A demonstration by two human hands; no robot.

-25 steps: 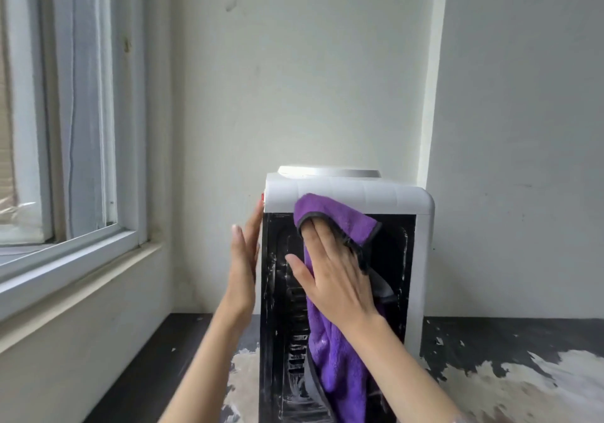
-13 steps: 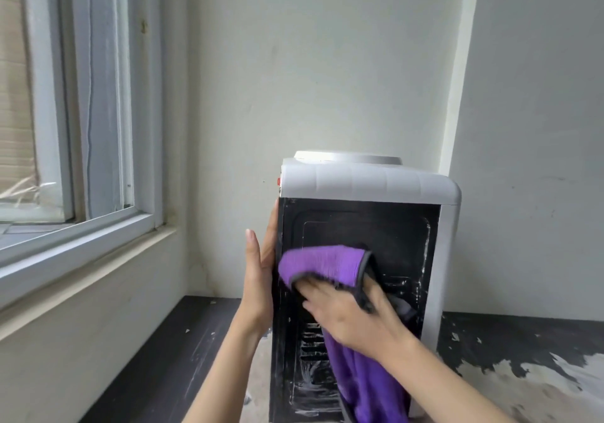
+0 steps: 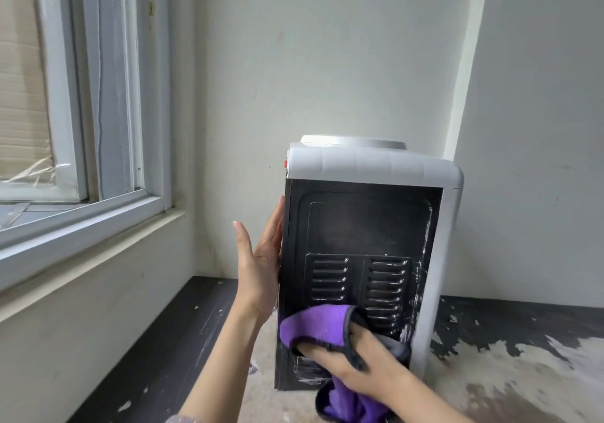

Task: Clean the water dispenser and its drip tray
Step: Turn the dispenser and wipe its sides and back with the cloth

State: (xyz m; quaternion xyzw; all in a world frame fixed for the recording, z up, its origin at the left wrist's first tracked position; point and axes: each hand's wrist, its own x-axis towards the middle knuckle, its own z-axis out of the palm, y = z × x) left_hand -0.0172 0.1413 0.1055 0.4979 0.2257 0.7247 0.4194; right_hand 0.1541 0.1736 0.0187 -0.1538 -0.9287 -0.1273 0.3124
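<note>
Two hands engaged on water dispenser (image 3: 369,226), which stands upright on worn dark counter (image 3: 523,350) at roughly 5 o'clock in view, black vented rear panel turned toward camera. Left hand (image 3: 261,259) laid flat against dispenser's 9 o'clock side, fingers straight and together. Purple cloth (image 3: 320,323) pressed by right hand (image 3: 356,360) onto panel's lower part at 6 o'clock, fingers tucked under cloth fold. Window frame (image 3: 108,128) at 9 o'clock.

The scene is lit softly and evenly by daylight from the window (image 3: 81,95) at left — shadows are faint. Straight lines are bowed near the edges; slight softness is seen throughout.
</note>
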